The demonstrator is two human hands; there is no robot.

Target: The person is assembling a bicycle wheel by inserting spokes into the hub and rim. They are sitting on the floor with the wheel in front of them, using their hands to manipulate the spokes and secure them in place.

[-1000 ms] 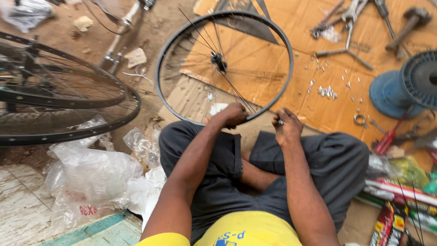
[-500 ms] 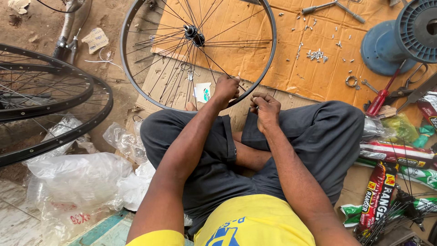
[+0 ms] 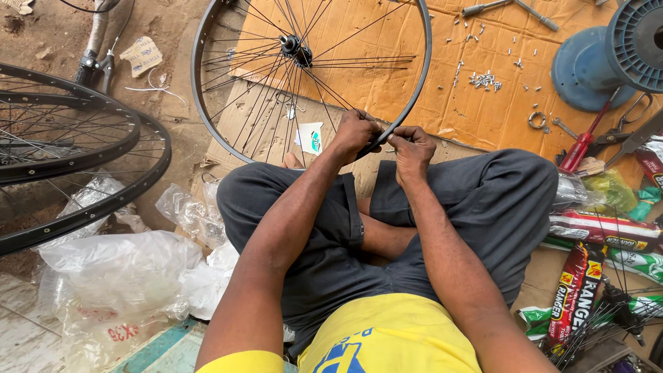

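A black bicycle wheel rim [image 3: 207,135] with thin spokes and a hub [image 3: 293,47] lies on brown cardboard [image 3: 387,41] in front of my crossed legs. My left hand [image 3: 356,132] grips the rim's near edge, fingers wrapped over it. Close beside it, my right hand [image 3: 412,148] pinches something small at the rim; the item itself is hidden by my fingers. Small silver spoke nipples [image 3: 483,79] lie scattered on the cardboard beyond.
Two more black wheels [image 3: 83,173] lie at left on dirt. Crumpled clear plastic bags [image 3: 117,276] sit at lower left. A blue spool [image 3: 615,55], a red screwdriver [image 3: 583,141], pliers [image 3: 625,131] and wrapped packages [image 3: 601,228] crowd the right side.
The wheel has come nearer and my view has dropped. Both hands have closed together on the rim's near edge, where a second ago they hovered apart just short of it.
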